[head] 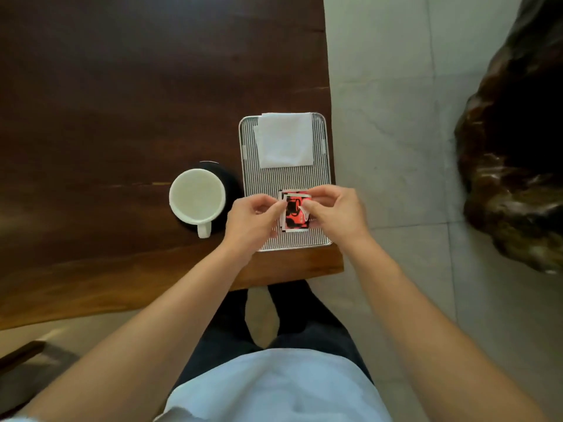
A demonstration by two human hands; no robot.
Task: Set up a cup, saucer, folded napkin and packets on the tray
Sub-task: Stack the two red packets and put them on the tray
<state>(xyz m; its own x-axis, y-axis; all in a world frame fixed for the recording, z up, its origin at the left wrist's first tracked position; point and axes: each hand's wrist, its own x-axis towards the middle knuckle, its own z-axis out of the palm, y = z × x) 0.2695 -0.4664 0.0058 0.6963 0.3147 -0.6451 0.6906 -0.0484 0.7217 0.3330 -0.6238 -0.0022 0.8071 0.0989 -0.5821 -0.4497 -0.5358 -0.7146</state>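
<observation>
A striped metal tray (pixel 275 181) lies near the table's right edge. A folded white napkin (pixel 285 140) covers its far end. Red-and-black packets (pixel 295 213) sit stacked at the tray's near end. My left hand (pixel 253 219) pinches their left edge and my right hand (pixel 336 210) pinches their right side. A white cup (pixel 197 197) stands on a dark saucer (pixel 230 178) on the table, just left of the tray, its handle pointing toward me.
The dark wooden table (pixel 122 102) stretches left and away; its near edge runs below the tray. To the right lies a pale tiled floor (pixel 396 117), with a dark glossy wooden mass (pixel 518 162) at far right. My legs stand below the table edge.
</observation>
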